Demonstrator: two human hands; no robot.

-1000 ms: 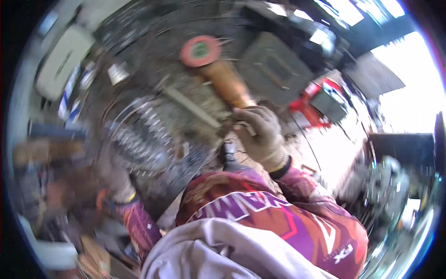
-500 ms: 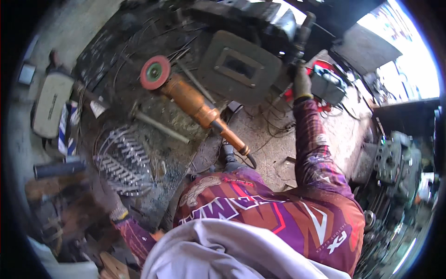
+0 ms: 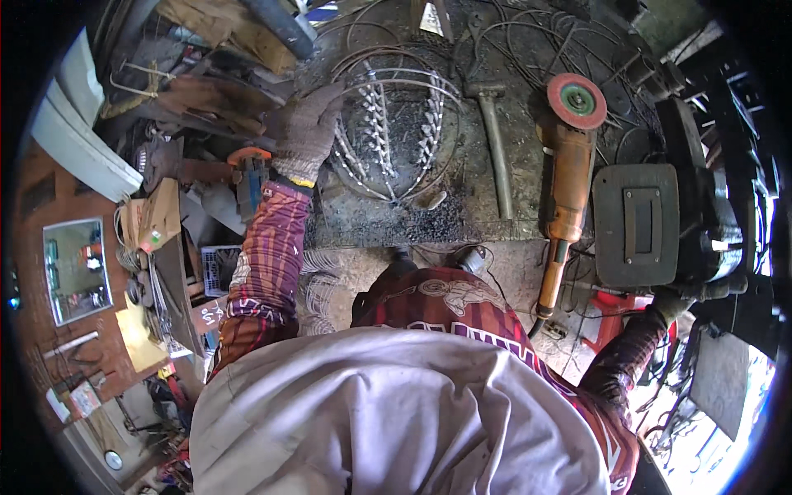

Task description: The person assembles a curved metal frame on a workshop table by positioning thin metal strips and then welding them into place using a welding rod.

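My left hand (image 3: 309, 136), in a grey-brown work glove, lies at the left edge of a round wire frame (image 3: 452, 153) with rows of small metal pieces along its curved rods. The fingers look spread and meet the frame's edge; I see no firm grip. Far to the right, my gloved right hand (image 3: 672, 305) is closed around a dark cylindrical bar (image 3: 716, 288), whose full shape is hidden in dark metalwork. Between the hands lie a hammer (image 3: 497, 153) and an orange angle grinder (image 3: 568, 186) with a red disc.
A dark welding mask (image 3: 637, 227) lies beside the grinder. The worktop (image 3: 379, 227) is stained, with loose wire (image 3: 577, 37) at its far side. Wood offcuts (image 3: 223, 29) and a dark pipe (image 3: 280, 25) sit at the far left. Left of me stands a brown board (image 3: 70, 330) with a mirror.
My view has swung left, so the bench things sit further right in the picture. My left hand has come up beside the wire frame. My right hand stays closed on the bar.
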